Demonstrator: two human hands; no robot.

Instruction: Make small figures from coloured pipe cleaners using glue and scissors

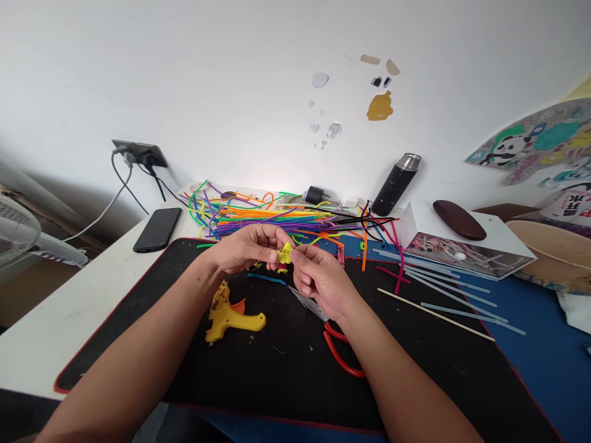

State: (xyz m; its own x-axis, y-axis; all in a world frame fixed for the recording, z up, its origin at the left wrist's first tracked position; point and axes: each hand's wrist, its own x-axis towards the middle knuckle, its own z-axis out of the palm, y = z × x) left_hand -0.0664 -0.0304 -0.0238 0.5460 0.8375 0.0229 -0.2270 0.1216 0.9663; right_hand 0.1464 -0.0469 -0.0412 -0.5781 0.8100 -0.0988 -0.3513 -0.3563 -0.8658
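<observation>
A small yellow fuzzy piece point(285, 253) is held between both hands above the black mat point(277, 394). My left hand point(247, 249) pinches its left side with thumb and fingers. On its right side, the thumb and index finger of my right hand point(318, 277) close on it. Below my left hand lies a yellow glue gun point(235, 321) with an orange trigger. Scissors with red handles point(339, 351) lie partly under my right hand and forearm. A short blue stem point(266, 279) rests between the glue gun and the scissors.
Behind the hands lies a pile of coloured pipe cleaners point(272, 218). A phone point(157, 229) is at the left, a black flask point(396, 184) at the back. Glue sticks point(462, 295), a wooden stick point(434, 314) and a white box point(503, 237) are at the right.
</observation>
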